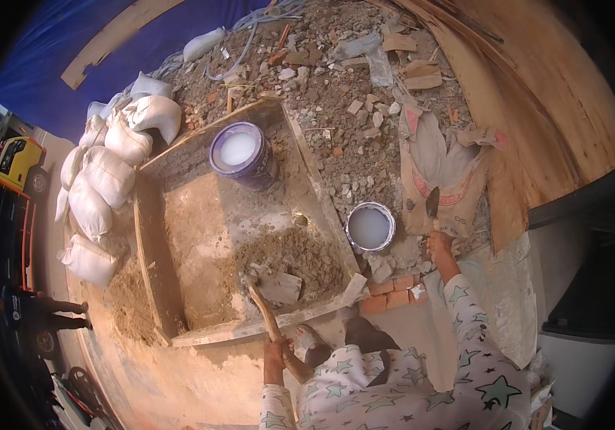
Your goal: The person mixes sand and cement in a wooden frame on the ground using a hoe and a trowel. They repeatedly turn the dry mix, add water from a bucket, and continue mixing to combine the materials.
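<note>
My left hand [276,354] is closed around the wooden handle of a hoe [266,312]. Its flat grey blade [281,288] rests in a heap of wet mortar [300,252] at the near end of a low wooden mixing box [151,265]. To the right, my right hand [438,246] grips a pointed trowel [433,203], blade facing away from me, above an open paper sack [447,168]. A small bucket of cloudy liquid [370,228] stands left of that hand. Inside the box's far end is a purple bucket [253,172], also with whitish liquid.
Stuffed white sacks [110,172] are piled left of the box. Rubble [350,136] covers the ground beyond and to the right. Bricks [392,294] lie by the box's near right corner. Wooden sheets [537,93] lean at right. Another person [38,309] stands far left, near vehicles.
</note>
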Demonstrator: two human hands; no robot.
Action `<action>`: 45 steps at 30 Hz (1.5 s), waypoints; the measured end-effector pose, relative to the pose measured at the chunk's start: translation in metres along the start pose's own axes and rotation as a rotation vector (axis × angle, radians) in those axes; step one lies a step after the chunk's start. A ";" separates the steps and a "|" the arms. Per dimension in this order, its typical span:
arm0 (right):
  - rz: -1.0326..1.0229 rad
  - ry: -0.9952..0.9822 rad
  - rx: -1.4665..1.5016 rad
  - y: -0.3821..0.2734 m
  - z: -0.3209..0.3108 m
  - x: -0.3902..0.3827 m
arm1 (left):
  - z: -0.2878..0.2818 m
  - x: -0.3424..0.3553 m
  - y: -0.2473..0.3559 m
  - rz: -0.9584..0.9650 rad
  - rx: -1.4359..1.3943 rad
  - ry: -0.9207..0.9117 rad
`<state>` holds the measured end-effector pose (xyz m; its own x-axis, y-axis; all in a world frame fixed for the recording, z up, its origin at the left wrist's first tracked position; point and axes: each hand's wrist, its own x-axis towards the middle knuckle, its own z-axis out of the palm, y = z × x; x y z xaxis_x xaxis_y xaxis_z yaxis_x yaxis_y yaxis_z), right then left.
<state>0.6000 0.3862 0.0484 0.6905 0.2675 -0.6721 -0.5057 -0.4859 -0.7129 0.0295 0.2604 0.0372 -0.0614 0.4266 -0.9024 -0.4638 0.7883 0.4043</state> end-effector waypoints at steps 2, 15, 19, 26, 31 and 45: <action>-0.083 0.043 -0.065 -0.003 -0.002 0.008 | 0.003 -0.002 -0.001 0.024 0.009 0.032; -0.253 -0.374 -0.459 0.035 0.050 -0.056 | -0.021 -0.008 -0.009 0.182 -0.031 -0.041; -0.267 -0.374 -0.672 0.050 0.046 -0.056 | -0.018 -0.013 -0.009 0.245 -0.077 0.021; -0.002 -0.297 -0.731 0.060 0.074 -0.028 | -0.005 -0.044 -0.012 0.310 0.019 0.225; -0.098 -0.460 -0.895 0.065 0.088 -0.028 | 0.003 -0.097 -0.006 0.379 0.300 0.329; -0.199 -0.764 -1.230 0.143 0.191 -0.151 | 0.005 -0.126 -0.048 0.530 0.425 0.323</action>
<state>0.3246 0.4354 0.0098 0.0592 0.5903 -0.8050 0.5855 -0.6737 -0.4509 0.0635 0.1710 0.1319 -0.4678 0.6968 -0.5437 0.0772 0.6450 0.7603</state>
